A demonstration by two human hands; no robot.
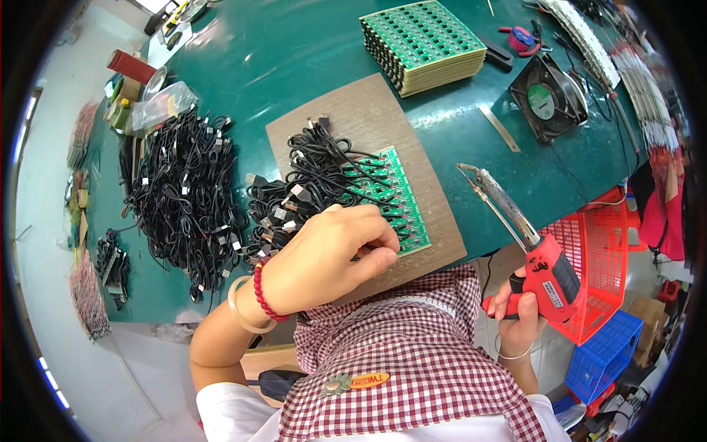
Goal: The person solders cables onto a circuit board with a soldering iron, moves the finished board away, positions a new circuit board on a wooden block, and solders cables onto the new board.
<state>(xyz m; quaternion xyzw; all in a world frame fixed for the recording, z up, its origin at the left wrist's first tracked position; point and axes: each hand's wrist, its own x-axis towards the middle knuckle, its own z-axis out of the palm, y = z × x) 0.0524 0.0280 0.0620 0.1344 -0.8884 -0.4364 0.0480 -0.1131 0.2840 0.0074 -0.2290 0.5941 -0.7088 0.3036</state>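
Observation:
My right hand [521,313] grips the red handle of a soldering gun [554,283], its long metal tip raised to the right of the board [448,214]. Over the near end of a green circuit board [406,193] my left hand [342,247] is closed, thumb and fingers drawn together. What it pinches is hidden beneath the fingers. Black USB cables [313,158] lie bundled along the board's left side, several of their ends reaching onto it. Board and cables rest on the brown board, which lies on the green table [258,74].
A large heap of black cables [184,191] covers the table's left. At the back stands a stack of green circuit boards [423,37]. A black fan [549,99], a metal strip [501,129] and pliers [521,40] lie rightward. Red [589,258] and blue crates [604,353] stand below.

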